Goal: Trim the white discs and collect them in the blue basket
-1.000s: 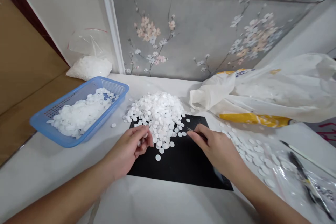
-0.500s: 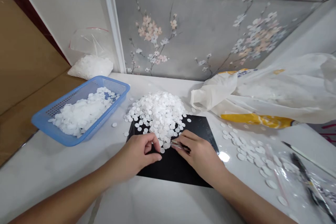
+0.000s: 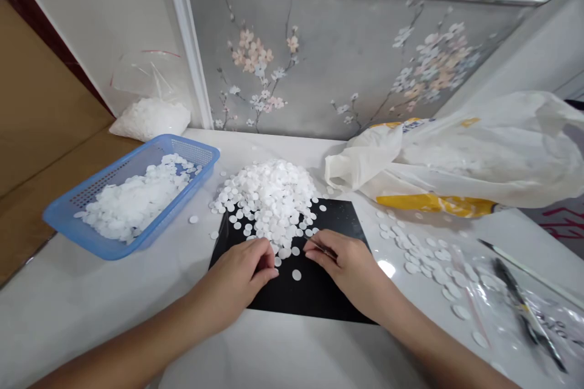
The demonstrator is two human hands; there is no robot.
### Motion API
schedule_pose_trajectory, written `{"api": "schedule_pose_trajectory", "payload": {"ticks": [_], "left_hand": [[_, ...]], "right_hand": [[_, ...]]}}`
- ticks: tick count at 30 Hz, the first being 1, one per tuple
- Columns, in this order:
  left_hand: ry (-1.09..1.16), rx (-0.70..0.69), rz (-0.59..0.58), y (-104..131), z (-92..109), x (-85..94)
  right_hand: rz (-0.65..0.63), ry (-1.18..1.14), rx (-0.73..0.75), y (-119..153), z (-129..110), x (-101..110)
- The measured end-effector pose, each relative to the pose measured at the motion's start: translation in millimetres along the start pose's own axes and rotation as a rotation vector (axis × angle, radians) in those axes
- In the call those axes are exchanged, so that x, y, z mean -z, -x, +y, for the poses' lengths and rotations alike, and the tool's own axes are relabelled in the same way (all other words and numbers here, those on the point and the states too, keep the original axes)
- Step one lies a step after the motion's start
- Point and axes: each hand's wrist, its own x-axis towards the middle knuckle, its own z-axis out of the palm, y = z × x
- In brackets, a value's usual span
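Note:
My right hand [image 3: 351,264] is closed round a slim pair of metal tweezers [image 3: 323,248], mostly hidden by the fingers. Opposite it, my left hand [image 3: 241,270] is curled, thumb and forefinger brought together at the edge of the discs; what they pinch, if anything, is hidden. A heap of small white round discs [image 3: 280,194] spreads over the back of a black sheet [image 3: 314,292] and onto the table behind it. One loose disc [image 3: 296,275] lies by itself on the black between both hands.
On the left, a blue plastic basket [image 3: 93,249] holds more white discs, with a clear bag [image 3: 152,118] behind it. A white and yellow plastic bag [image 3: 438,164] lies back right. Scattered discs [image 3: 426,258], a pen [image 3: 524,310] and clear plastic bags [image 3: 497,298] occupy the right side.
A disc now lies alone on the black sheet between my hands. My left thumb and forefinger have drawn closer together. The right hand with the tweezers has shifted slightly right, and the view has moved a little.

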Motion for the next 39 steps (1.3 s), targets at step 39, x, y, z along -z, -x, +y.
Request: {"api": "schedule_pose_trajectory", "payload": {"ticks": [39], "left_hand": [[0.476,0.186,-0.094,-2,-1,1.9]], "right_hand": [[-0.118,-0.085,-0.034,1,-9,1]]}}
